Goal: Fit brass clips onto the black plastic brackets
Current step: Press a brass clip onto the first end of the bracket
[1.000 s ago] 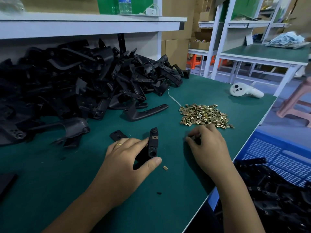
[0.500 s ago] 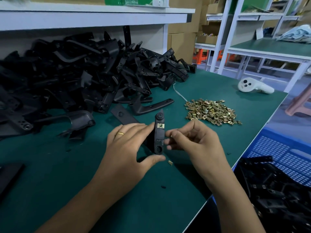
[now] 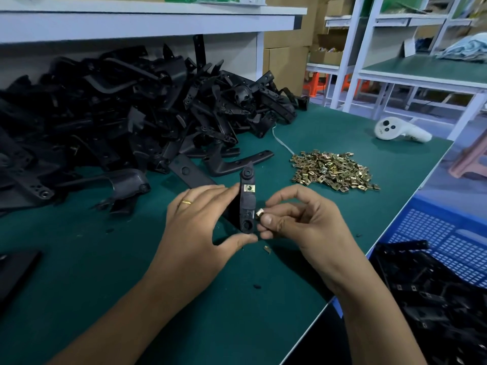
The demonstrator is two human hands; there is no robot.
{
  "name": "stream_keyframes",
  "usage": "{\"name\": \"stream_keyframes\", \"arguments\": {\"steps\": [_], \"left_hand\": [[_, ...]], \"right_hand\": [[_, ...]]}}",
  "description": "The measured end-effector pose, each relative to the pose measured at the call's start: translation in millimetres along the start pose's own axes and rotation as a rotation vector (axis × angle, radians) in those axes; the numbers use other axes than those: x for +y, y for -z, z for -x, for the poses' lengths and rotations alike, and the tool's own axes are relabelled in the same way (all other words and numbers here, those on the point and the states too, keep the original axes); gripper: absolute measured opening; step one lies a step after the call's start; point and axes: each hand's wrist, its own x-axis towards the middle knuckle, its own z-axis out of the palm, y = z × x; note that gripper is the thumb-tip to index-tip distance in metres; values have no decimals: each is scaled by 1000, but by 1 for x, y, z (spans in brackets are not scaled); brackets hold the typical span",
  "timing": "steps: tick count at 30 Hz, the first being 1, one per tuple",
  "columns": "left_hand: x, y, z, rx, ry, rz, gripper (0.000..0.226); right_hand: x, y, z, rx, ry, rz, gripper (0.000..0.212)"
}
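Observation:
My left hand (image 3: 200, 222) grips a black plastic bracket (image 3: 247, 206) upright above the green table, thumb under its lower end. One brass clip (image 3: 249, 188) sits on the bracket's upper part. My right hand (image 3: 303, 222) pinches a second brass clip (image 3: 259, 213) against the bracket's right edge near the lower hole. A heap of loose brass clips (image 3: 333, 171) lies on the table beyond my right hand. A big pile of black brackets (image 3: 126, 114) fills the back left.
A single clip (image 3: 267, 249) lies on the green table (image 3: 131, 272) under my hands. A white controller (image 3: 400, 130) rests at the far right. A blue crate (image 3: 442, 241) holding black brackets stands beside the table's right edge. A white shelf (image 3: 147, 19) hangs over the pile.
The right hand came back from the clip heap with a clip and brought it to the bracket's right edge. The left hand lifted and turned the bracket upright.

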Motion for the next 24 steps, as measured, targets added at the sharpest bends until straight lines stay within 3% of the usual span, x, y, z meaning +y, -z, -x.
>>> {"name": "stream_keyframes", "arguments": {"steps": [24], "left_hand": [[2, 0, 0, 30, -19, 71, 80]], "right_hand": [[-3, 0, 3, -6, -22, 69, 3]]}}
